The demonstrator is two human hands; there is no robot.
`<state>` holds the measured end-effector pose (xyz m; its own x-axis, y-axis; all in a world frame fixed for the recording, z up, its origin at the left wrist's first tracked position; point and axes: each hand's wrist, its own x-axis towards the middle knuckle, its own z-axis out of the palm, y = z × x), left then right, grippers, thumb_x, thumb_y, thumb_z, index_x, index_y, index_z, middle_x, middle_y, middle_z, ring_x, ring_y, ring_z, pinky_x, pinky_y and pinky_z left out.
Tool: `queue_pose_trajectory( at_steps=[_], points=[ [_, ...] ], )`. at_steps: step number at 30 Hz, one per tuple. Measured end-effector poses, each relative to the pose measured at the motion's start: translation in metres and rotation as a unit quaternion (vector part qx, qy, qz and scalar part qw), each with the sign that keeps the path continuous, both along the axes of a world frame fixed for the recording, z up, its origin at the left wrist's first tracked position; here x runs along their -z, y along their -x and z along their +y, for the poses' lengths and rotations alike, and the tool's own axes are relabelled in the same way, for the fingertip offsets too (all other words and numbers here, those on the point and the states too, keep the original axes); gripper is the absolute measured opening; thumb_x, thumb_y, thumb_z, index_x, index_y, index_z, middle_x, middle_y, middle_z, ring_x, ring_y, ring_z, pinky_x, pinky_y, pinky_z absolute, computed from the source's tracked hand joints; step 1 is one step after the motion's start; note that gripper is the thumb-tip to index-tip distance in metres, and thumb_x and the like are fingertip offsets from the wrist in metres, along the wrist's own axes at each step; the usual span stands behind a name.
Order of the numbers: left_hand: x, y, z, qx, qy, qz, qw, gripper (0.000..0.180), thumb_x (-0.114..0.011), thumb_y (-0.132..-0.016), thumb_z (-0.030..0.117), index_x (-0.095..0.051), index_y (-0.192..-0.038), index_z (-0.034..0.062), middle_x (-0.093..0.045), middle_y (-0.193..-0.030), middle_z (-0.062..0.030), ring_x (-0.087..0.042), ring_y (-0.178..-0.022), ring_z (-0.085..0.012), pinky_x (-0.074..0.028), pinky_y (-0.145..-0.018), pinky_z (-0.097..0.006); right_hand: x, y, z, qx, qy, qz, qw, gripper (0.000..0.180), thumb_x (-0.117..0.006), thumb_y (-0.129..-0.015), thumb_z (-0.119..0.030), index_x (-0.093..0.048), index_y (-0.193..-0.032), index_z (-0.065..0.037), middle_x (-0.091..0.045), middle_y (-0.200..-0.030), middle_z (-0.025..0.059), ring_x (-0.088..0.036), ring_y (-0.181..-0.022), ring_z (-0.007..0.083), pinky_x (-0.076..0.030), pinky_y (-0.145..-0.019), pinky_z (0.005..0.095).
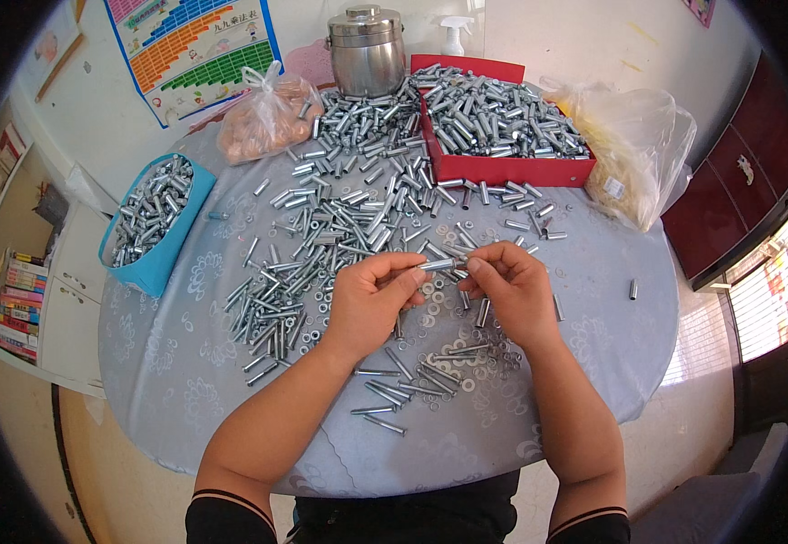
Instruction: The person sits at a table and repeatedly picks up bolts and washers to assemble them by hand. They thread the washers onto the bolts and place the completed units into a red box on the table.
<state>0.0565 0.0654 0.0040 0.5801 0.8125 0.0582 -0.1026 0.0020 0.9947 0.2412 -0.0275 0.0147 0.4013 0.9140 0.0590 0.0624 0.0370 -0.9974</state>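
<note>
Over the middle of the table, a short shiny metal sleeve (437, 265) lies roughly level between my hands. Its left end is pinched between the thumb and fingers of my left hand (369, 297). Close against the other end, my right hand (514, 288) is closed in a pinch; the small piece in its fingertips is mostly hidden. Beneath and between the hands are flat washers (432, 288) and loose sleeves. Long thin bolts (387, 392) lie scattered nearer to me, beside a patch of washers and rings (494, 363).
A pile of bolts, sleeves and nuts (276, 313) spreads leftward. A blue bin (172, 245) and a red box (512, 170) are full of metal parts. Behind stand a steel pot (367, 54), a bag of round brown things (267, 118), a clear plastic bag (639, 145) and a spray bottle (454, 36).
</note>
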Motion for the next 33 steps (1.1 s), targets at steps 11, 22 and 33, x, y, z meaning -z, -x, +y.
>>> queue_pose_trajectory(
  at_steps=[11,22,33],
  points=[
    [-0.002,0.002,0.0,0.01,0.007,0.005,1.0,0.023,-0.065,-0.095,0.008,-0.067,-0.115,-0.0029,-0.073,-0.096,-0.0092,-0.066,-0.074,-0.0106,-0.055,-0.066,-0.023,0.001,-0.002,0.0,-0.04,-0.016,0.05,0.998,0.024,-0.064,-0.094,-0.004,-0.067,-0.117,0.001,-0.07,-0.094,0.0063,-0.066,-0.081,0.0111,-0.053,-0.072,0.0245],
    [-0.004,0.004,-0.002,0.037,-0.006,0.014,0.999,0.022,-0.065,-0.095,0.008,-0.068,-0.114,-0.0023,-0.073,-0.095,-0.0091,-0.067,-0.075,-0.0106,-0.055,-0.067,-0.024,0.004,-0.002,-0.002,-0.013,0.081,-0.095,0.992,0.026,-0.06,-0.1,-0.024,-0.063,-0.09,0.0,-0.06,-0.073,-0.0014,-0.05,-0.067,0.0065,-0.041,-0.058,0.0251],
    [-0.004,0.004,-0.001,0.034,-0.014,0.011,0.999,0.021,-0.064,-0.095,0.008,-0.068,-0.113,-0.0024,-0.073,-0.095,-0.0098,-0.068,-0.075,-0.0113,-0.055,-0.066,-0.023,-0.007,-0.001,-0.004,-0.049,0.072,-0.028,0.996,0.024,-0.065,-0.097,-0.023,-0.064,-0.089,-0.001,-0.06,-0.073,-0.0013,-0.054,-0.066,0.0054,-0.045,-0.059,0.0216]
  ],
)
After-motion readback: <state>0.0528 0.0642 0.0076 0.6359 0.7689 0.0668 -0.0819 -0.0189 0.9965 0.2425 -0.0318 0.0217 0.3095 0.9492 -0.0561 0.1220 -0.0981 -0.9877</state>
